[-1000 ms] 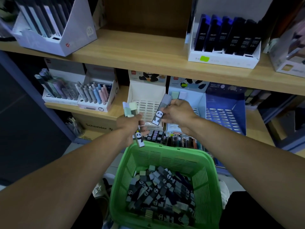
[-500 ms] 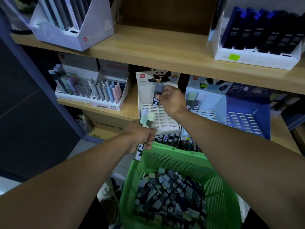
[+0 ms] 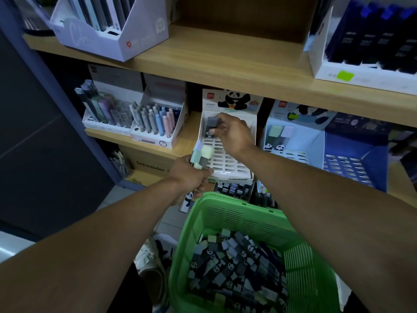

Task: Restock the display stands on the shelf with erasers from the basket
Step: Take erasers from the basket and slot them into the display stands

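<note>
My right hand (image 3: 234, 134) holds a grey panda eraser (image 3: 211, 125) upright at the back-left corner of the white slotted display stand (image 3: 228, 161) on the lower shelf. My left hand (image 3: 188, 177) is closed around a bundle of several pastel erasers (image 3: 201, 155), just in front of the stand's left edge. The green basket (image 3: 243, 220) below holds a heap of panda erasers (image 3: 234, 265). A second white stand (image 3: 291, 143) to the right has two erasers standing in it.
A blue slotted stand (image 3: 352, 163) sits at the far right. Pen displays (image 3: 153, 123) stand left of the eraser stand. The upper wooden shelf (image 3: 225, 62) carries a white box of pens and a box of dark refills. Shoes and floor show beside the basket.
My right hand has carried the grey eraser from above the basket up and back into the white stand's rear corner. The left hand and its bundle rose towards the stand; the view moved closer.
</note>
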`<state>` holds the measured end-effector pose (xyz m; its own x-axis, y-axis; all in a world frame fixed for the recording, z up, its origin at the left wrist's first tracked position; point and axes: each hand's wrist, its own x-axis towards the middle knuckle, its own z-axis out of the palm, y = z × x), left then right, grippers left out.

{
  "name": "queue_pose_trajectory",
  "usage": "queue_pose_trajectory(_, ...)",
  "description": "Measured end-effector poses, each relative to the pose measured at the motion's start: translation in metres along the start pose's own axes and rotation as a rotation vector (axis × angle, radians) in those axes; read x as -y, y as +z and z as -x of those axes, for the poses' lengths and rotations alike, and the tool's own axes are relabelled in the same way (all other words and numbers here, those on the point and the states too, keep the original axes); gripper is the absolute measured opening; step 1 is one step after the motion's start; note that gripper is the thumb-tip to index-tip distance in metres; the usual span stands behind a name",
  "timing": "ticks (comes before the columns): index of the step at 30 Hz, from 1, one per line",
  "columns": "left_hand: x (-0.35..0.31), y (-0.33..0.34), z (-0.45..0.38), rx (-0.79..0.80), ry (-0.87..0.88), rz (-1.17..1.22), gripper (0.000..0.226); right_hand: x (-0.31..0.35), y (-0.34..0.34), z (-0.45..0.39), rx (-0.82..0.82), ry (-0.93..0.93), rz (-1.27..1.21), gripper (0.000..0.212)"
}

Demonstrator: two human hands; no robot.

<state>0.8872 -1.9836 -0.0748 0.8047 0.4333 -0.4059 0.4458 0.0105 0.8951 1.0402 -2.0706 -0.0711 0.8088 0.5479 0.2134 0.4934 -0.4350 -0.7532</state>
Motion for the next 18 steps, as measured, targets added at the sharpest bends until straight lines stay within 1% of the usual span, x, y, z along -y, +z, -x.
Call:
queue_pose_trajectory(4,0.0,-0.001,-0.004,-0.022,0.019,0.009,0.015,-0.006,0.001,-0.005,0.014,0.059,0.055,0.021)
queue_pose_trajectory(8,0.0,-0.001,-0.005,-0.019,0.02,0.001,0.016,-0.004,0.003,-0.014,0.088,0.141,0.035,0.012)
queue_pose_trajectory(13,-0.001,-0.004,-0.006,-0.002,0.02,-0.015,0.016,0.002,0.006,-0.024,0.114,0.138,0.117,0.003)
queue_pose_trajectory(15,-0.001,-0.005,-0.007,0.0,0.017,-0.017,0.016,0.004,0.005,-0.026,0.109,0.151,0.144,0.008)
queue_pose_trajectory(17,-0.001,-0.006,-0.006,0.003,0.018,-0.022,0.016,0.004,0.004,-0.026,0.111,0.157,0.173,0.006)
queue_pose_trajectory(18,-0.001,-0.005,-0.006,0.003,0.021,-0.022,0.015,0.004,0.003,-0.026,0.112,0.169,0.168,0.012)
